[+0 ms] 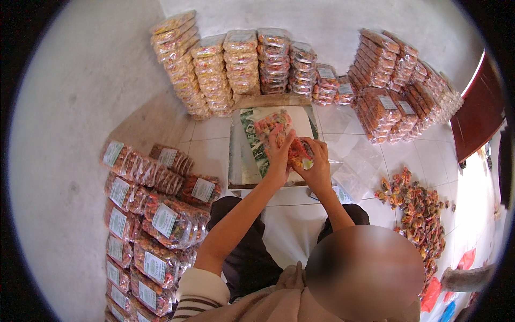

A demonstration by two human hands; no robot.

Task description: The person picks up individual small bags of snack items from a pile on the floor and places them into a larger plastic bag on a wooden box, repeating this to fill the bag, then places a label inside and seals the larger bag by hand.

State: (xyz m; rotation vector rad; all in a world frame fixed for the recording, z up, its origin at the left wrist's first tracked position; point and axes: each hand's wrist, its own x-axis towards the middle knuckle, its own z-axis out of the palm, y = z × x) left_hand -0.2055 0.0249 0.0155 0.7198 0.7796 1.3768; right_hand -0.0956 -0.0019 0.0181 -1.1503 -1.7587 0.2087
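A clear plastic bag of small colourful wrapped sweets (272, 124) lies tilted over a low table (235, 161) in front of me. My left hand (279, 153) presses along the bag's middle with its fingers stretched up over it, holding it. At the bag's near end, my right hand (316, 166) is closed around the plastic, its fingers bent. A small pale green and white patch shows on the bag beside the right thumb. Under the bag, a sheet with a dark green and white pattern (261, 161) covers part of the tabletop.
Tall stacks of filled bags (241, 64) stand along the far wall, with more reddish bags (381, 107) at the far right. Labelled bags (161, 220) are piled on my left. Loose wrapped sweets (421, 214) lie heaped on the tiled floor at right, near empty clear bags (354, 172).
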